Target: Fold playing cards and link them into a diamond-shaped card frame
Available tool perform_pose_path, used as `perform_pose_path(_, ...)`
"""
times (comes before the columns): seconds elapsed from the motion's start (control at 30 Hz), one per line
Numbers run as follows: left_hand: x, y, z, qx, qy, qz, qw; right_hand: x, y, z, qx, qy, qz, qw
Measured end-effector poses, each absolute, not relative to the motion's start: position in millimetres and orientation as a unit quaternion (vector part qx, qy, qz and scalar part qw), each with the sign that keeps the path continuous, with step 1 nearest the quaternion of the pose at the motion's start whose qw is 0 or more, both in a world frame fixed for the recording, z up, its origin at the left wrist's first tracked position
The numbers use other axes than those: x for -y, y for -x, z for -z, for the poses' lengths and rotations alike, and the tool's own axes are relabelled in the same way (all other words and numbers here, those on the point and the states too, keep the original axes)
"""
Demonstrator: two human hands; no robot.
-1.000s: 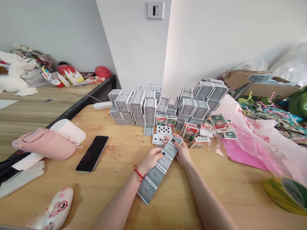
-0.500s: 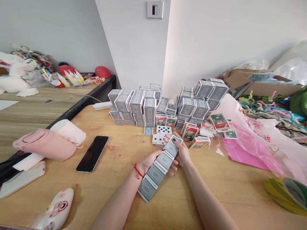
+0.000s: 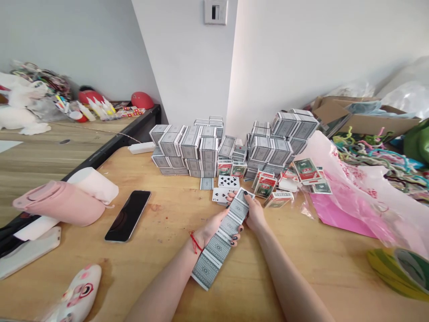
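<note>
A long row of grey-backed card packs lies slanted across my hands above the wooden table. My left hand cups the row from below, fingers curled round its right edge; a red string sits on that wrist. My right hand grips the far end of the row near its top. Face-up spade cards lie on the table just beyond my fingers.
Stacks of grey card packs stand against the wall, with loose green and red card boxes beside them. A black phone and pink roll lie left. Pink plastic bag and cardboard box are right.
My left hand has slid under the row of packs and curled its fingers up round the edge. The row has shifted slightly toward me. My right hand has stayed at the far end.
</note>
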State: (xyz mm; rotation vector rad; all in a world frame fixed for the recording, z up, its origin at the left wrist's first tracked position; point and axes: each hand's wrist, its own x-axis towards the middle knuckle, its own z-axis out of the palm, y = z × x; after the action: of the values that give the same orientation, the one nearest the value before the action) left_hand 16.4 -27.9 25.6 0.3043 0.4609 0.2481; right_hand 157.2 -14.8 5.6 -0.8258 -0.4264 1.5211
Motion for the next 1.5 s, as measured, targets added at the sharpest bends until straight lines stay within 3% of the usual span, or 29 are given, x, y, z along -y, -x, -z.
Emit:
perform_pose_path(0.77,29,-13,-19,-0.227,-0.164,-0.149,0.949,22,-164,-8,0.247,0.360,-0.714,0.547)
perform_pose_path(1.07,29,-17,-24,-0.216,-0.162,-0.150,0.951,15,-158,-3,0.203,0.383,-0.648,0.626)
perform_pose_path(1.5,28,-13,-15,-0.217,-0.161,-0.131,0.954,16,-167,15,0.272,0.465,-0.582,0.609)
